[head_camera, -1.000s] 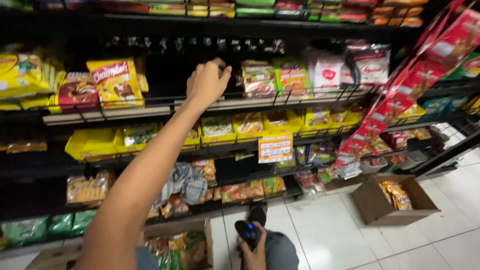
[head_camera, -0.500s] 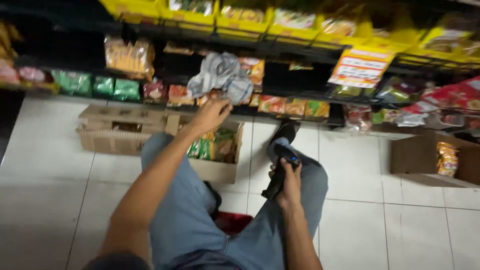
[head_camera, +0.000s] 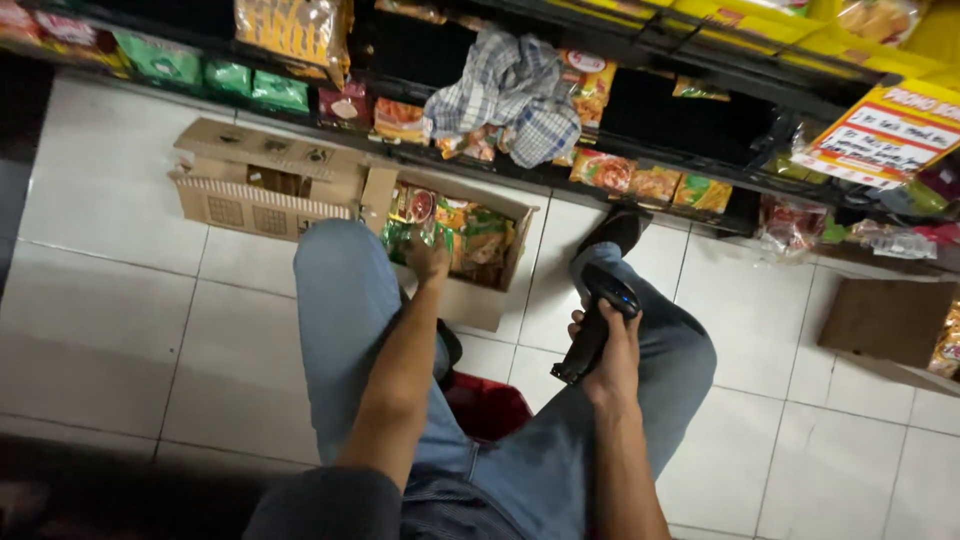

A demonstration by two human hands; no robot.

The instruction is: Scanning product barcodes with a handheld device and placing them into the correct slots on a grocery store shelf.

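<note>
My left hand [head_camera: 428, 258] reaches down over my left knee into an open cardboard box [head_camera: 478, 305] on the floor. Its fingers rest among green and red snack packets [head_camera: 470, 235], and I cannot see whether they grip one. My right hand [head_camera: 610, 350] lies on my right thigh, closed around a black handheld scanner [head_camera: 597, 322] that points toward the shelf. I am sitting low on a red stool [head_camera: 487, 405], in blue jeans.
A second, flatter cardboard box [head_camera: 262, 185] sits left of the first one. A third box [head_camera: 890, 320] stands at the right. Low shelves ahead hold snack packets [head_camera: 620, 175], a checked cloth [head_camera: 510, 95] and a yellow sign [head_camera: 885, 135]. The floor is white tile [head_camera: 110, 310].
My left hand came down from the upper shelf to the box on the floor, and my view dropped with it. The right hand kept the scanner on my lap.
</note>
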